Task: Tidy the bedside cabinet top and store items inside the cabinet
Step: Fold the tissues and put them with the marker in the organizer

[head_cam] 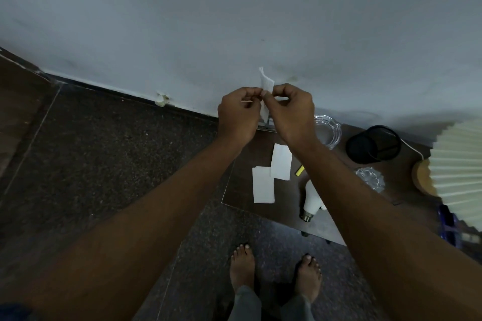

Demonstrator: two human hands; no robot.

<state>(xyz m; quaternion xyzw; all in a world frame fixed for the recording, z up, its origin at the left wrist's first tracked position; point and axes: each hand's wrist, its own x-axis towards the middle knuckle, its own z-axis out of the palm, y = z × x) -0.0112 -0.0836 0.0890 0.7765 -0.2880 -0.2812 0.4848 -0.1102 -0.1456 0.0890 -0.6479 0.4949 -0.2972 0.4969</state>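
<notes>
A white tissue [266, 84] is held up in front of the wall, above the far left corner of the dark brown bedside cabinet top [241, 185]. My left hand [238, 114] and my right hand [290, 112] both pinch it between thumb and fingers, knuckles almost touching. Two folded white tissues [271, 177] lie flat on the cabinet top below my hands. A white light bulb [311, 200] lies beside them, near a small yellow object [300, 170].
On the cabinet top stand a clear glass ashtray [328, 130], a black mesh cup [373, 144], a small cut-glass dish [370, 178] and a pleated cream lamp [459, 164] on a cork base. A blue object [448, 225] sits at the right edge. My bare feet stand on dark speckled floor.
</notes>
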